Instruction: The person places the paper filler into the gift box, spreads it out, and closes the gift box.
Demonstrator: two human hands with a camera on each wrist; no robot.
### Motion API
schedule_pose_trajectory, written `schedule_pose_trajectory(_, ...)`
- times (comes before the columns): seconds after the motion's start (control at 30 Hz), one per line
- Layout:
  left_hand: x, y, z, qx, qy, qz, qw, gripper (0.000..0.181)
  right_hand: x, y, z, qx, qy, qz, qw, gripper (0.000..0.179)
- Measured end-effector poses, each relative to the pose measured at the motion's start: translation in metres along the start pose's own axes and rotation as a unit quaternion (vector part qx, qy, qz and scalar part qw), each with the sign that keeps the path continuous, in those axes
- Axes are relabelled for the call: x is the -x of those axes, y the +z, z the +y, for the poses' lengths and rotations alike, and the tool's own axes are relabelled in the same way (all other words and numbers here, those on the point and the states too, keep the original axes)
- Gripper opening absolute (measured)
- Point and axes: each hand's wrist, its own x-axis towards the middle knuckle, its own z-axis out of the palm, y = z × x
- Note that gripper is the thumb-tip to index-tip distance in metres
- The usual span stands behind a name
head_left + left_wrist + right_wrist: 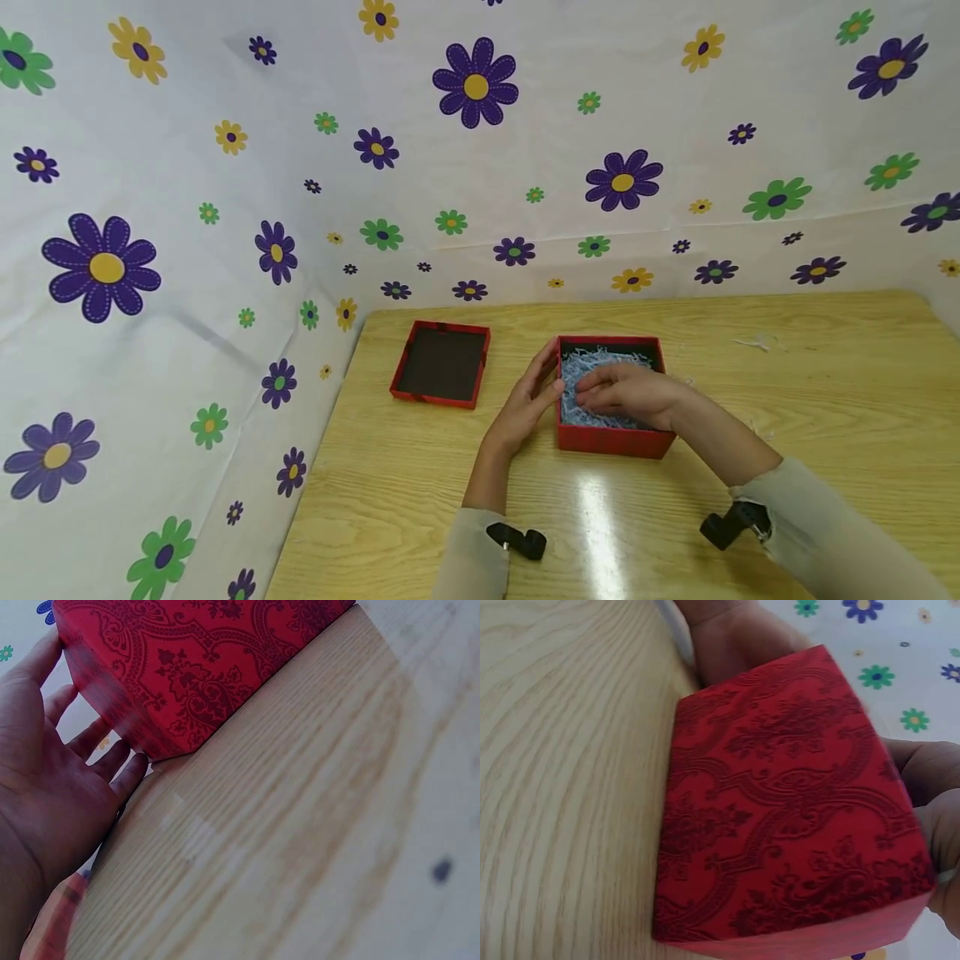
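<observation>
A red patterned box point(615, 440) without a cover stands on the table, filled with light-blue shredded paper point(573, 367). My left hand point(527, 408) rests along the box's left side, thumb near the rim and fingers spread; the left wrist view shows its fingertips touching the red wall point(187, 675). Over the shredded paper is my right hand point(637, 396), reaching in across the right rim with loosely bent fingers at the paper. In the right wrist view the box point(787, 802) hides most of those fingers.
To the left lies a shallow red-edged lid point(441, 362), its dark inside facing up. Loose pale shreds point(752, 342) lie on the wooden table point(390, 500) to the right. Flower-printed cloth point(525, 167) hangs behind and along the left side.
</observation>
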Motion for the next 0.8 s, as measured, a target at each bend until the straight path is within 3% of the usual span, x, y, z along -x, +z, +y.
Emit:
schedule_pose_trajectory(0.13,0.0,-0.001,0.0,-0.003,0.0,0.0,1.0,0.063,-0.005,0.003,0.0,0.047,0.008,0.008,0.9988,0.049)
schedule_pose_trajectory(0.23,0.0,-0.001,-0.001,-0.004,-0.003,0.002,1.0,0.063,0.001,-0.001,-0.01,0.033,-0.004,0.0,0.9994,0.049)
schedule_pose_trajectory(0.37,0.001,0.001,-0.003,-0.011,-0.003,0.005,0.9999,0.063,0.029,-0.022,-0.031,0.002,-0.045,0.001,0.999,0.051)
schedule_pose_trajectory(0.53,0.006,0.001,-0.003,-0.016,-0.006,0.012,0.9998,0.064,0.069,-0.059,-0.037,0.07,-0.075,0.071,0.9922,0.053)
schedule_pose_trajectory(0.63,0.007,0.001,-0.003,-0.019,-0.008,0.008,0.9997,0.064,0.085,-0.08,-0.02,0.151,-0.075,0.137,0.9761,0.049)
schedule_pose_trajectory(0.8,0.001,0.002,-0.002,-0.02,-0.004,0.007,0.9998,0.064,0.089,-0.101,0.023,0.301,-0.075,0.213,0.9263,0.043)
